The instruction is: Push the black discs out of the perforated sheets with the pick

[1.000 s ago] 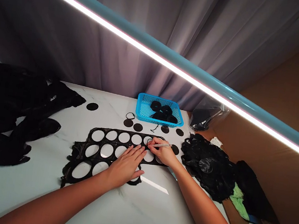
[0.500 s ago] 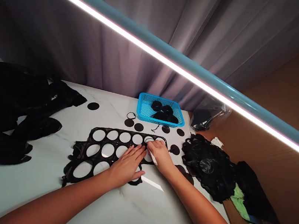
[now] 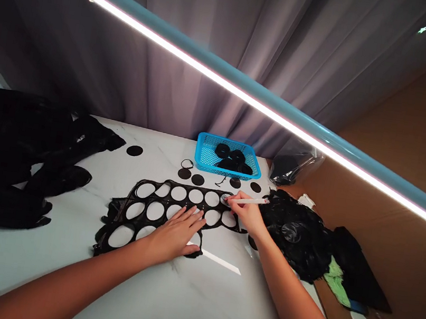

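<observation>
At the far left, a large pile of black material [image 3: 6,150] spreads over the white table [image 3: 191,305], with a single dark disc [image 3: 134,151] lying flat just beside its tip. Next comes the black sheet [image 3: 167,200], laid out flat near the middle of the table and pierced by rows of round openings [image 3: 179,193]. White shows through all the openings in view towards its left side, so that part looks already opened; some in the middle are covered, and their state cannot be told. The left hand [image 3: 173,236] lies open over these, palm down, fingers slightly apart, resting on the sheet.

Behind the sheet are a thin black ring [image 3: 186,168], two more discs, a narrow curved strip [image 3: 220,182] and a blue basket [image 3: 227,173] with dark round pieces [image 3: 222,151] inside. These loose pieces suggest that a fair share is done. The right hand [image 3: 248,215] grips a slim white tool [image 3: 252,201], its tip at the last opening of the top row, where work seems to be under way; whether that one is finished is too small to tell. Two discs lie beyond this hand. Farther right, a tangled black heap [image 3: 297,236] sits beside green cloth [image 3: 336,282]; how much of it is finished or waiting cannot be told.
</observation>
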Demonstrator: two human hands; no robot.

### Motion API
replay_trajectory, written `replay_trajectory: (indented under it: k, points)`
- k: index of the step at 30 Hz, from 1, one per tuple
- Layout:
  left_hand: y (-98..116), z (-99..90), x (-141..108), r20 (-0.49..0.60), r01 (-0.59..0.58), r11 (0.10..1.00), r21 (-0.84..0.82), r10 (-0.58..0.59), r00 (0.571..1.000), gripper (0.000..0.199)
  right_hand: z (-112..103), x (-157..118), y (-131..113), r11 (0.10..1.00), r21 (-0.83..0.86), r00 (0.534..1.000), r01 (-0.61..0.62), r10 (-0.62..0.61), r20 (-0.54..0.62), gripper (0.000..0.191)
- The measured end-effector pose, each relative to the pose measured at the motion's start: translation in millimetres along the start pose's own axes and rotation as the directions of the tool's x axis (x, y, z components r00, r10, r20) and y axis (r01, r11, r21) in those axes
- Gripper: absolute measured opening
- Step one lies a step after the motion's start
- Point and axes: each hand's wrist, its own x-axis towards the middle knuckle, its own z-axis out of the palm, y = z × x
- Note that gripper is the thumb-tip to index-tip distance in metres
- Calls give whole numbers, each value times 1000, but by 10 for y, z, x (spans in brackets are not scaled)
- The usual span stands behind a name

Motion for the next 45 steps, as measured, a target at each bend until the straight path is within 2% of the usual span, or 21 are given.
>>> replay_trajectory:
  k: [3,6,10,20,23,27,29,31,32,34,35,37,39,41,43,45]
  points:
    - [26,-3,-64,13,-4,1000,26,4,1000,55,197,-208,-90,987,128,983,-100,79,163,28]
    - [50,-13,-84,20,3,999,39,-4,1000,55,271,-354,-133,990,96,969,-104,79,235,25]
    - [53,-21,-76,35,4,999,33,-6,999,54,292,-467,-136,997,-66,969,-32,48,244,20]
    - [63,-21,-74,16,10,1000,3,-10,1000,53,353,-493,-105,980,-182,979,85,-48,199,19]
    - [71,-29,-75,24,13,1000,6,-14,1000,53,417,-554,-73,922,-329,964,206,-133,229,15]
    - [72,-25,-87,4,31,999,-15,-31,1000,52,490,-595,-34,750,-540,919,383,-252,303,14]
    - [71,-24,-93,-5,37,999,-20,-37,999,50,399,-496,7,719,-589,930,368,-276,244,16]
    - [75,-25,-99,-3,37,999,-23,-37,999,49,195,-313,74,740,-621,957,257,-283,59,16]
    - [78,-26,-102,0,37,999,-26,-37,999,49,69,-206,114,765,-622,958,170,-276,-77,15]
    - [81,-27,-112,5,38,999,-33,-38,999,50,-159,1,187,841,-539,930,34,-224,-290,15]
    - [78,-28,-118,6,38,999,-39,-37,999,51,-234,86,211,881,-473,919,-3,-184,-349,17]
    - [53,-36,-132,6,35,998,-48,-35,999,54,-262,200,217,949,-314,927,-25,-96,-363,23]
    - [-7,-55,-144,0,41,998,-44,-41,999,58,-129,242,163,992,-121,964,-33,0,-265,27]
    - [-99,-83,-153,-24,67,997,-23,-67,997,60,106,237,70,992,101,991,-73,84,-102,29]
    - [-197,-103,-160,-52,99,995,-3,-99,994,58,356,219,-26,951,275,990,-142,133,52,31]
    - [-273,-106,-169,-68,118,993,9,-117,991,56,556,211,-93,913,357,976,-198,151,156,31]
